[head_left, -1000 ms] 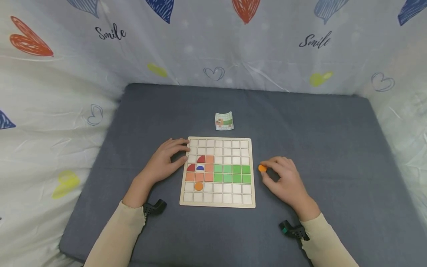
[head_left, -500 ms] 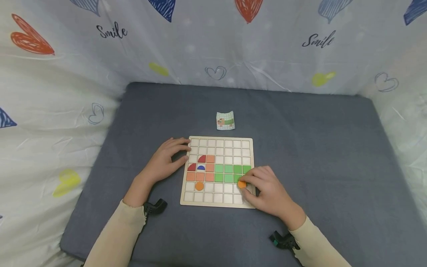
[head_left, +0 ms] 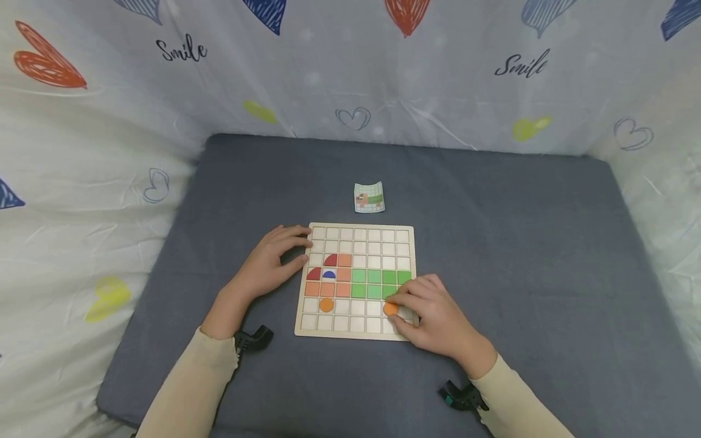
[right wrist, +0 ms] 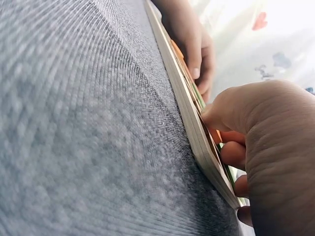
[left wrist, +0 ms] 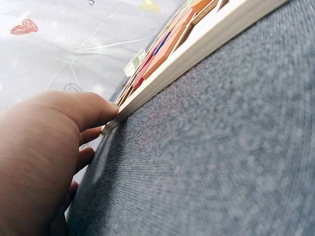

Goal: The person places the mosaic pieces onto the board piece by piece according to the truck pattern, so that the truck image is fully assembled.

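A pale wooden grid board (head_left: 350, 335) lies on the dark grey cloth in the head view. My right hand (head_left: 438, 319) pinches an orange disc (head_left: 390, 308) between thumb and fingers over the board's lower right cells. In the right wrist view, the fingers hide most of that orange disc (right wrist: 215, 135). The fingertips of my left hand (head_left: 268, 258) touch the board's upper left edge, with the fingers loosely extended. Another orange disc (head_left: 326, 305) sits in a cell at lower left. Green tiles (head_left: 374, 283), salmon tiles (head_left: 327, 289), red quarter-circle pieces (head_left: 331, 261) and a blue half-circle piece (head_left: 328, 275) fill middle cells.
Behind the board lies a small card (head_left: 369, 198) printed with a coloured grid pattern. A patterned curtain (head_left: 350, 73) hangs behind and beside the grey-covered table (head_left: 520, 243). Each wrist bears a black camera.
My right hand has moved left from the cloth beside the board onto its lower right cells, carrying the orange disc. My left hand has stayed at the board's edge.
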